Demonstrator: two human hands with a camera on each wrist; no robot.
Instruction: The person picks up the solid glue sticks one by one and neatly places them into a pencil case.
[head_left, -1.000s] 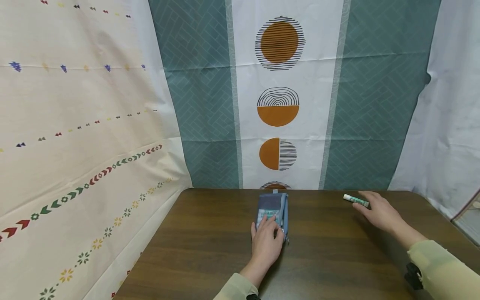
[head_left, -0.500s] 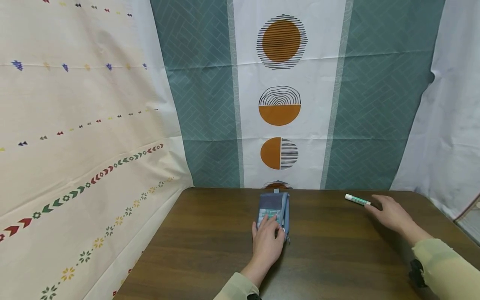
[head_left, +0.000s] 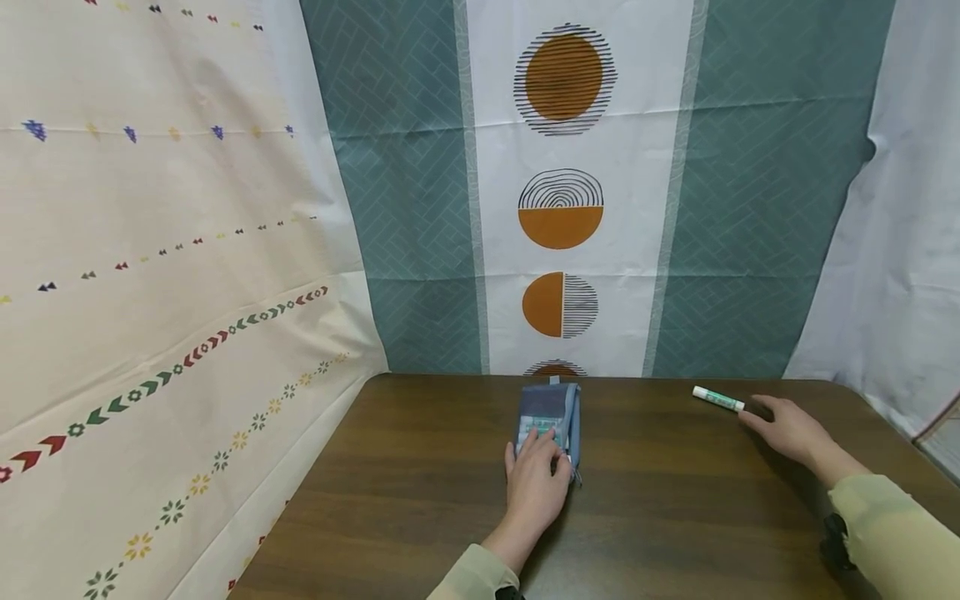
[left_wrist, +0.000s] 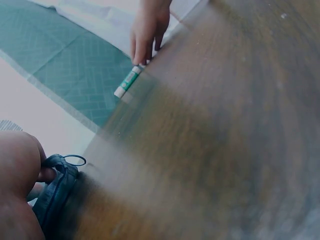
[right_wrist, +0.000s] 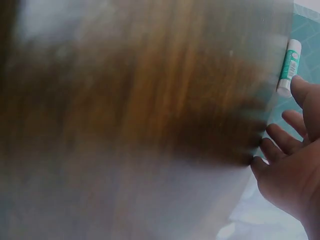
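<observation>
A blue-grey zip pouch with a paler, printed front lies near the table's far edge. My left hand rests over its lower part, fingers spread on the front and thumb at the right side, hiding some of it. In the left wrist view, the pouch shows its zip edge and a loop beside that hand. A glue stick with a white cap and green label lies farther right. Just right of it, my right hand holds nothing; its loosely bent fingers are beside the stick's near end.
The brown wooden table runs beneath both hands. A green and white patterned cloth hangs behind its far edge. Cream cloth drapes along the left side, and white cloth hangs at the right.
My right hand has drawn back to the right and slightly nearer, away from the glue stick, which stays lying on the table. The left hand stays on the pouch.
</observation>
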